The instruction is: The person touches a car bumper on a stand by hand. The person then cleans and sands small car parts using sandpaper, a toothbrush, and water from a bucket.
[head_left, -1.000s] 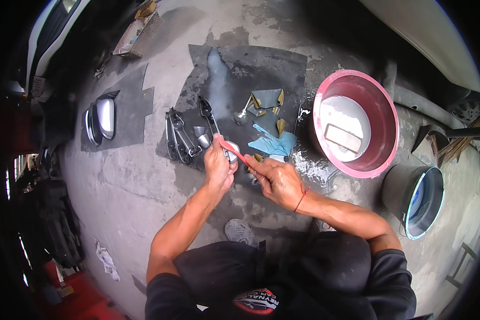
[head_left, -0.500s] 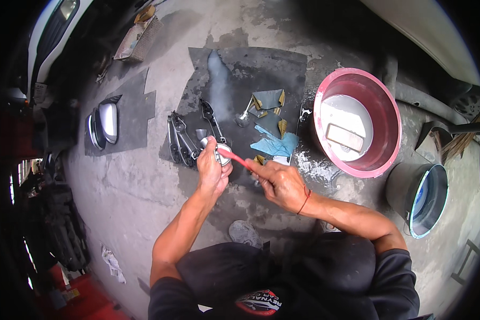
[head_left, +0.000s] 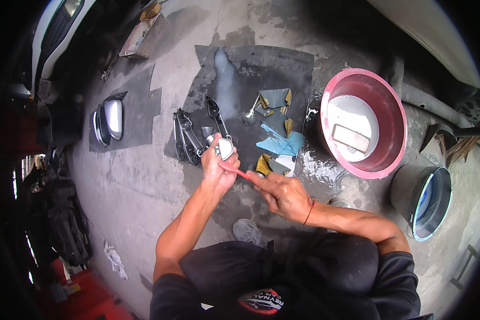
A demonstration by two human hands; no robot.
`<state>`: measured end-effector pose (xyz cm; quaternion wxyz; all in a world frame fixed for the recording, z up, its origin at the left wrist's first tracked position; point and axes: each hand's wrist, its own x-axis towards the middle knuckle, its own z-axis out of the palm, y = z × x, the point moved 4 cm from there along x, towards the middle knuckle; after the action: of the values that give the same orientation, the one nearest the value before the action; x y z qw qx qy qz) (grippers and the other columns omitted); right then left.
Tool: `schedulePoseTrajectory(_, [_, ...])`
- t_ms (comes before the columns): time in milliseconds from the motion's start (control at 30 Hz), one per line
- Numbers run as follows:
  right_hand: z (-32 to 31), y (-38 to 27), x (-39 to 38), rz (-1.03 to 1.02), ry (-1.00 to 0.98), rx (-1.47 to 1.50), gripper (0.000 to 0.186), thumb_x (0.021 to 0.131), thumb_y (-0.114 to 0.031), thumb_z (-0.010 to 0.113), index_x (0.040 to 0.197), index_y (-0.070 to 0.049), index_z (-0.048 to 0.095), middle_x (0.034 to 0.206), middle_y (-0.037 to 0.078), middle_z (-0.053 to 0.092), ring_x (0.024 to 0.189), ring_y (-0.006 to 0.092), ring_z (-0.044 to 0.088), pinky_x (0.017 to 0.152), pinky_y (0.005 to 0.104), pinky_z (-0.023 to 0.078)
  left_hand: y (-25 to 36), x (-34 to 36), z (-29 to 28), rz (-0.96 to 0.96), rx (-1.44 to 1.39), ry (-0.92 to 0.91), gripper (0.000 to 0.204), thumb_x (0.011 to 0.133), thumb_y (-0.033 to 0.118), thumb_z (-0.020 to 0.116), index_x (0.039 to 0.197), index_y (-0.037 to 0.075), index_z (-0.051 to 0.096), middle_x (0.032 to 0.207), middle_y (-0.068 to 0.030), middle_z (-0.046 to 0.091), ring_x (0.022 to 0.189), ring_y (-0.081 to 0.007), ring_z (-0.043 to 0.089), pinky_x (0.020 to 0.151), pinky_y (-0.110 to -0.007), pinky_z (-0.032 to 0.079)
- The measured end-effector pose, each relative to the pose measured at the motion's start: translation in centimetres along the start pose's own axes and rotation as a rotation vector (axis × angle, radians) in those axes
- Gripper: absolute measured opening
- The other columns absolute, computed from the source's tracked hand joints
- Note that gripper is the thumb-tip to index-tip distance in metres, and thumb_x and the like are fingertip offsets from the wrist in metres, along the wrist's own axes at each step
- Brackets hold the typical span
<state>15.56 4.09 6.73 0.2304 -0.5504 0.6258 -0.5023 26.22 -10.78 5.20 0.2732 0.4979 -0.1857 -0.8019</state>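
My left hand (head_left: 217, 175) is closed around a small D-shaped part (head_left: 225, 149), whose pale face with a dark rim points up. In my right hand (head_left: 284, 195) is a slim red tool (head_left: 234, 169) with a wider end. That end lies against the fingers of my left hand, just below the part; its working side is hidden. Just past my left hand lie several black, bracket-like car parts (head_left: 184, 134) and a small silver piece (head_left: 207, 131). Folded grey and tan sandpaper (head_left: 274, 97) and a blue cloth (head_left: 284, 141) lie beyond my right hand.
A black mat (head_left: 250, 61) lies on the wet concrete floor. At the right stand a pink basin (head_left: 392, 122) of cloudy water with a block in it and a grey bucket (head_left: 405, 189). Silver mirror covers (head_left: 112, 118) rest on another mat at the left.
The red tool has come off the part's face and slid toward me, down to my left fingers. The part's pale face shows more fully. The whole view has shifted slightly.
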Motion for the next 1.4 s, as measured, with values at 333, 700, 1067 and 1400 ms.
schedulePoseTrajectory(333, [-1.4,0.4,0.1,0.001,-0.019,-0.027,0.039,0.083,-0.004,0.066,0.121,-0.013,0.065,0.066,0.012,0.055,0.055,0.0310,0.057,0.051,0.0403,0.047,0.6,1.3,-0.6,-0.026,0.151,-0.182,0.037,0.098,0.037,0.052,0.078,0.007,0.057,0.062,-0.0074,0.055,0.035,-0.0094,0.036,0.032,-0.023,0.024])
schedulePoseTrajectory(700, [-4.8,1.9,2.2,0.033,0.139,0.025,0.039,0.084,-0.002,0.064,0.121,-0.012,0.065,0.069,0.012,0.057,0.056,0.0273,0.057,0.052,0.0367,0.045,0.5,0.1,0.0,-0.196,0.338,-0.405,0.041,0.101,0.037,0.047,0.077,0.006,0.058,0.062,-0.0059,0.054,0.032,-0.0081,0.034,0.032,-0.022,0.024])
schedulePoseTrajectory(1067, [-2.7,0.7,1.8,-0.002,-0.087,0.031,0.046,0.077,0.002,0.064,0.121,-0.011,0.065,0.071,0.011,0.060,0.061,0.0283,0.061,0.056,0.0379,0.050,-0.1,-1.1,0.3,-0.269,0.386,-0.347,0.036,0.096,0.035,0.058,0.074,0.007,0.057,0.056,-0.0040,0.051,0.034,-0.0106,0.035,0.032,-0.024,0.023])
schedulePoseTrajectory(1400, [-3.6,0.5,1.8,-0.033,-0.016,-0.116,0.044,0.080,0.001,0.064,0.122,-0.013,0.065,0.065,0.009,0.054,0.057,0.0268,0.059,0.052,0.0367,0.047,0.1,0.0,-0.5,-0.057,0.341,-0.187,0.037,0.098,0.037,0.055,0.076,0.006,0.056,0.054,-0.0018,0.045,0.036,-0.0103,0.036,0.033,-0.023,0.023])
